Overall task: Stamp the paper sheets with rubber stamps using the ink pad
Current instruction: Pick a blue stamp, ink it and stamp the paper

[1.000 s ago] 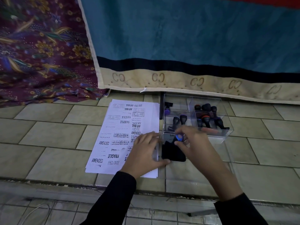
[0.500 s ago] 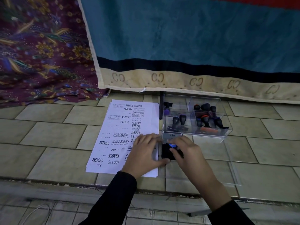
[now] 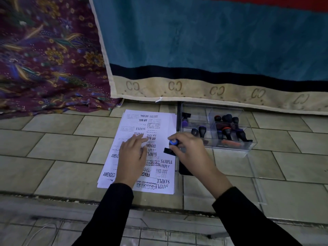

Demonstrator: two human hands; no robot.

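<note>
A stack of white paper sheets (image 3: 131, 125) lies on the tiled floor, its top sheet covered with black stamp marks such as SAMPLE, AMENDED and FAX OUT. My left hand (image 3: 132, 157) rests flat on the sheet with fingers spread. My right hand (image 3: 190, 151) grips a blue-topped rubber stamp (image 3: 173, 143), whose black base sits at the paper's right edge. The black ink pad (image 3: 184, 170) lies just right of the paper, mostly hidden under my right hand.
A clear plastic box (image 3: 248, 139) with several more stamps stands right of the paper, its clear lid (image 3: 257, 183) flat on the floor in front. A blue and beige blanket (image 3: 213, 41) and patterned purple cloth (image 3: 44, 59) hang behind. A floor step edge (image 3: 53, 199) runs near me.
My right hand lifted the blue-topped stamp off the ink pad and carried it left onto the paper's right edge. My left hand slid from the pad's side further up the sheet.
</note>
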